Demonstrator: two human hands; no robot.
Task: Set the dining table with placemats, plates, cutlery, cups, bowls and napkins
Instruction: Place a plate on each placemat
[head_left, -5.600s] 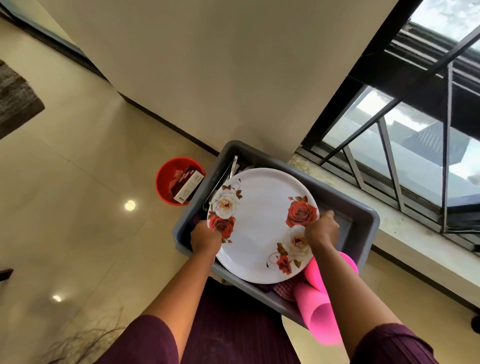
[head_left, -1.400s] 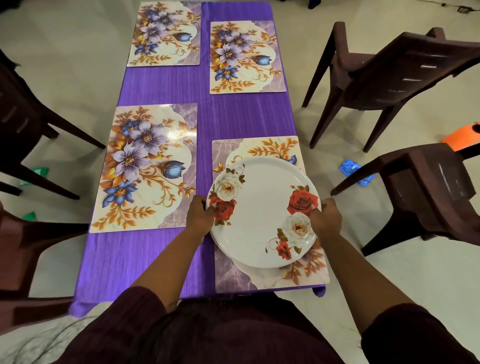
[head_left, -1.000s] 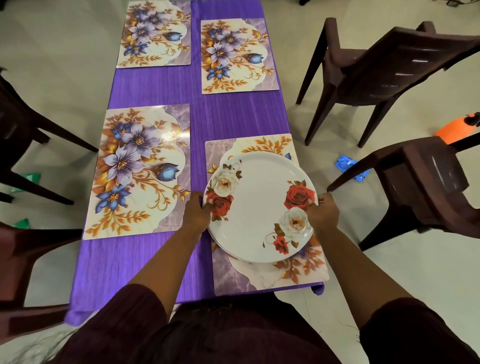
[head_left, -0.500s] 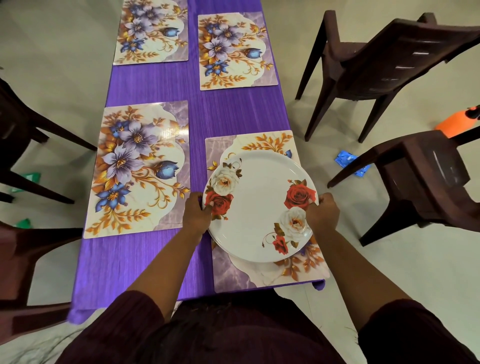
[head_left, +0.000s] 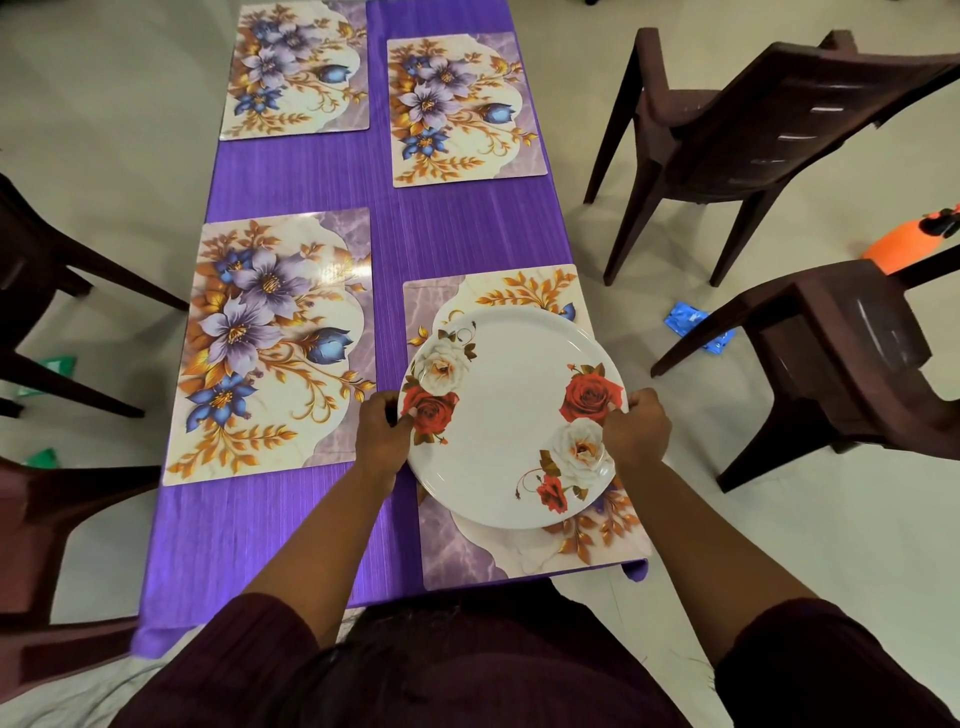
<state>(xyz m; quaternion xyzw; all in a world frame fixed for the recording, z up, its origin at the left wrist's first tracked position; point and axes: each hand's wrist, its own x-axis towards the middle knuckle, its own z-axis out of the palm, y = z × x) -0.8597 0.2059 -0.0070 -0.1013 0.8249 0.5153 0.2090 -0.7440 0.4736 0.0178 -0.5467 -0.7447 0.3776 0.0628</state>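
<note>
**Setting the first plates on a table still bare of crockery**

Holding a stack of rose-patterned plates (head_left: 511, 421) over the near right placemat (head_left: 524, 551), a person stands at the end of a table (head_left: 291, 535) covered in purple cloth. The left hand (head_left: 383, 434) is curled round the stack's left rim and the right hand (head_left: 635, 430) round its right rim, thumbs on top. A second rim shows beneath the top plate at the lower left, so more than one is being carried. Whether the stack rests on the mat or hangs just above it cannot be told. Three other placemats, near left (head_left: 275, 343), far left (head_left: 296, 70) and far right (head_left: 462, 109), lie uncovered. Done well, the step likely means lowering the stack level, centring one plate on the mat clear of the table edge, then lifting the rest away without dragging the mat.
</note>
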